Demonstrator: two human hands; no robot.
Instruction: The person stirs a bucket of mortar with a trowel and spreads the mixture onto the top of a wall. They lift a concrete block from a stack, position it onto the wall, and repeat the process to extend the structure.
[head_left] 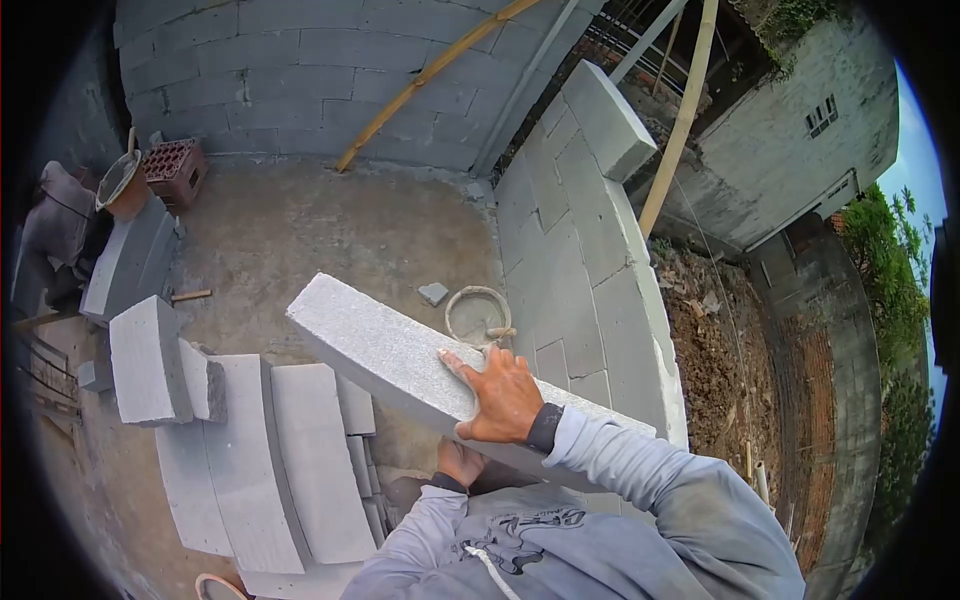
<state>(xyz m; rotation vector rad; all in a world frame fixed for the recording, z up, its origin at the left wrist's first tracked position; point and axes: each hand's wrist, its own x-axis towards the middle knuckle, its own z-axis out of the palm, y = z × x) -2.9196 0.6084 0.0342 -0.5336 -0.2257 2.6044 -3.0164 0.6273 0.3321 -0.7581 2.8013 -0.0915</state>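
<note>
A long light-grey concrete block (380, 335) is held across the front of my body, its far end pointing up and left. My right hand (500, 393) lies over the block's upper face and grips its edges. Below the block, my left hand (460, 462) is against its underside; its fingers are mostly hidden. Beyond the block, a round bucket (478, 297) stands on the floor by the wall. A small broken block piece (433, 293) lies beside that bucket. To the right is a partly built block wall (570, 240) with one block (608, 125) on top at its far end.
Stacked blocks (245, 440) lie at left, with two smaller pieces (150, 360) on top. Farther back are a bucket (125, 185), a red hollow brick (175, 172) and more blocks. Wooden props (430, 80) lean near the back wall. Rough soil (705, 350) lies beyond the right wall.
</note>
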